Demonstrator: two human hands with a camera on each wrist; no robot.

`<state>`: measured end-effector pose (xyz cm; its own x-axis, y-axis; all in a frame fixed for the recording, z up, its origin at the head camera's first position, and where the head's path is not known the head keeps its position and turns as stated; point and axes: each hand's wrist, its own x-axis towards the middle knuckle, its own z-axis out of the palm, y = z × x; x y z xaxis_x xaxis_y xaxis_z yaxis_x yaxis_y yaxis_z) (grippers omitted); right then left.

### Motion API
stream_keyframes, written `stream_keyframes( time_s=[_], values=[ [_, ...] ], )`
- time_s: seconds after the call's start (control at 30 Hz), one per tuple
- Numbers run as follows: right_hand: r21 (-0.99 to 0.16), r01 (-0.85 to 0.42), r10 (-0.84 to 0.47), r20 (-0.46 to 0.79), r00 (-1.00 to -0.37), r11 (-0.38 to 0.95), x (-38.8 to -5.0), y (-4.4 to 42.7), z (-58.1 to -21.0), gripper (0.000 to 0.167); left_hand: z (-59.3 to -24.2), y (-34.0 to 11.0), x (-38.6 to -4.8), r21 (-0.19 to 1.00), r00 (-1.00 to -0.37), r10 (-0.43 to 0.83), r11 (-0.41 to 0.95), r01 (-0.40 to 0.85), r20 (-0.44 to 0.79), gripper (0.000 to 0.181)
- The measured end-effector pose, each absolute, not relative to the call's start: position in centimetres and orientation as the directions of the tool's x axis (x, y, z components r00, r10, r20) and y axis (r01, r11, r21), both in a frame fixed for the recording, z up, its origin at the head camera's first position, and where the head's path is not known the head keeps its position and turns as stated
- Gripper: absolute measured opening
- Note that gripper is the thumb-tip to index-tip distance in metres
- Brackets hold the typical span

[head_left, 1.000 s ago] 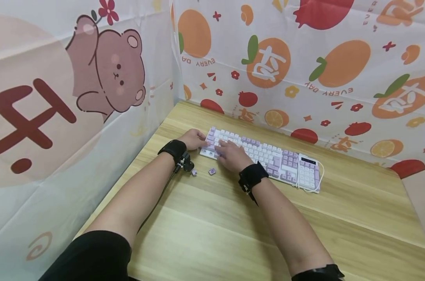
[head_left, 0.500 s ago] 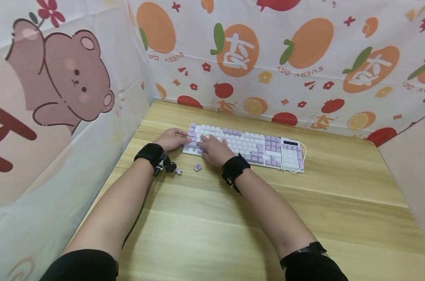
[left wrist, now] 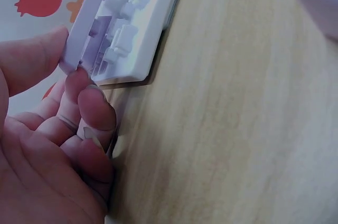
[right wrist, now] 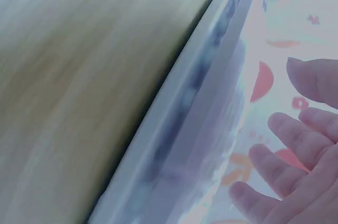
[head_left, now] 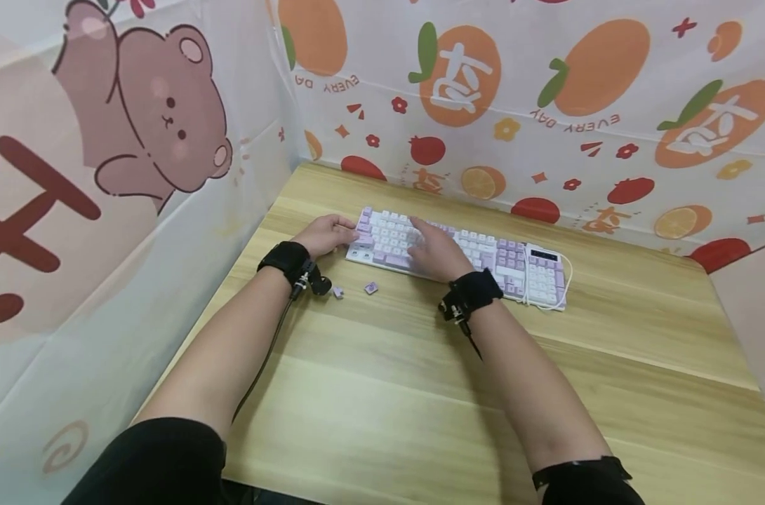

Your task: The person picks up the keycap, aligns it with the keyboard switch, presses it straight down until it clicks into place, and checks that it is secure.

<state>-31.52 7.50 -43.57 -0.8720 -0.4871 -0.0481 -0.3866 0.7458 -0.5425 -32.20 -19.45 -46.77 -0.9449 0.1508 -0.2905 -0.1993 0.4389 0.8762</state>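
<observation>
A white and lilac keyboard (head_left: pixel 477 247) lies across the far part of the table. At its left end, my left hand (head_left: pixel 322 236) pinches a lilac keycap (left wrist: pixel 84 26) between thumb and forefinger. The keycap stands tilted at the keyboard's edge, and bare white key mounts (left wrist: pixel 125 39) show beside it. Over the keyboard's left half is my right hand (head_left: pixel 442 251); in the right wrist view its fingers (right wrist: pixel 285 174) are spread and loose with nothing in them. Two loose lilac keycaps (head_left: pixel 338 292), one nearer the middle (head_left: pixel 371 287), lie in front of the keyboard.
A white cable (head_left: pixel 570 270) loops around the keyboard's right end. Printed cloth walls (head_left: pixel 382 151) stand behind and left of the wooden table (head_left: pixel 382 393). A wrist camera (head_left: pixel 319 283) with its cord hangs from the left wrist strap.
My right hand has moved right, away from the left-end keys, and its fingers have spread. The left hand stays at the keyboard's left end. The head view has shifted.
</observation>
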Motion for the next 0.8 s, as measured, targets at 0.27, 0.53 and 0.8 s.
stream_keyframes(
  time_s=[0.27,0.53,0.8],
  values=[
    [-0.545,-0.406,-0.511,-0.049,-0.858,0.734,-31.0,9.1,-44.6,0.061,-46.6,-19.1,-32.3,0.879,-0.941,0.127,0.413,-0.236,-0.312,0.038],
    [-0.499,-0.488,-0.590,-0.060,-0.805,0.716,-29.5,8.5,-44.8,0.059,-46.4,-18.8,-32.1,0.860,-0.945,0.147,0.473,-0.191,-0.291,0.041],
    [-0.360,-0.548,-0.621,-0.120,-0.775,0.755,-27.1,6.1,-44.8,0.062,-46.3,-18.7,-31.9,0.847,-0.953,0.100,0.492,-0.203,-0.287,0.042]
  ],
)
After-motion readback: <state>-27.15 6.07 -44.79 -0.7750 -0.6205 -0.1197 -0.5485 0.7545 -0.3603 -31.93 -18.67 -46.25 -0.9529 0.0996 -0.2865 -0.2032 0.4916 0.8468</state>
